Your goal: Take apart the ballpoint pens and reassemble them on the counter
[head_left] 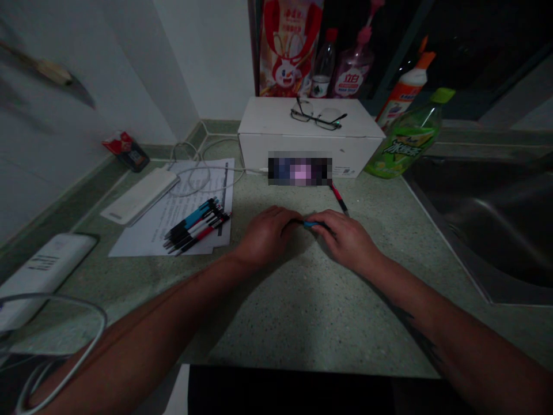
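Above the middle of the counter, my left hand point(268, 235) and my right hand point(349, 237) meet fingertip to fingertip. Between them shows a short stretch of a blue pen point(309, 223) with a dark part on the left side; the rest is hidden by my fingers. Both hands are closed on it, one from each side. Just beyond my right hand, a red and black pen point(339, 196) lies on the counter. Several click pens point(196, 226) in blue, black, white and red lie side by side on printed paper point(147, 236) to the left.
A white box point(254, 147) carries glasses point(317, 117), with a pixelated patch before it. Bottles, including green detergent point(406, 141), stand behind and right. The sink point(488, 219) is at right. A power bank point(140, 196), white cable point(207, 184) and white device point(47, 276) lie left.
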`<control>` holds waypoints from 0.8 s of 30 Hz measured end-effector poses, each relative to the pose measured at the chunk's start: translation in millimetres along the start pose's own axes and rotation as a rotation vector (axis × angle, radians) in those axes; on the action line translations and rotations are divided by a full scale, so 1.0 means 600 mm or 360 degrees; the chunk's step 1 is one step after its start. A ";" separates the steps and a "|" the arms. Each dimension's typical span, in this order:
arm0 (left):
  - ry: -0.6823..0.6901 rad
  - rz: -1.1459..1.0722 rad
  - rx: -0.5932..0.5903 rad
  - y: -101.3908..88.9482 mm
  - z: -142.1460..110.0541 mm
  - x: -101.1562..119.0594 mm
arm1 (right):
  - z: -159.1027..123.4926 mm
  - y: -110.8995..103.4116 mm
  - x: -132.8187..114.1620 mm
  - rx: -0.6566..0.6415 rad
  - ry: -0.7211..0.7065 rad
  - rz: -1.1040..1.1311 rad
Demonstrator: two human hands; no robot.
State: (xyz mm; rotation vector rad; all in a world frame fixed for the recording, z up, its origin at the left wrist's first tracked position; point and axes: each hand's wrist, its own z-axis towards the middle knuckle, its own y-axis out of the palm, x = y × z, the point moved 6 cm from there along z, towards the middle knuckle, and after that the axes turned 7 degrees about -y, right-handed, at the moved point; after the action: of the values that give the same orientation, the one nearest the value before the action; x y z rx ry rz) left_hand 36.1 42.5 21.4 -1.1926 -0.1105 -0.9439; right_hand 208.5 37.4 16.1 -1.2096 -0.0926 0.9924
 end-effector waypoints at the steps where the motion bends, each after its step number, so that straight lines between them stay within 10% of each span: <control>1: 0.0004 -0.0001 0.0000 0.000 0.000 0.000 | 0.000 0.001 0.001 0.0002 0.0003 -0.0004; 24: -0.0054 0.0007 -0.0163 0.007 0.000 0.007 | -0.001 0.001 -0.007 -0.0044 -0.0017 -0.0003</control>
State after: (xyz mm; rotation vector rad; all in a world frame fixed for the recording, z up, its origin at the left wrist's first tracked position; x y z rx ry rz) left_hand 41.8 40.3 20.4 -1.3030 -0.0872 -0.9346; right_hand 206.0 34.1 17.4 -1.2295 -0.1164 0.9991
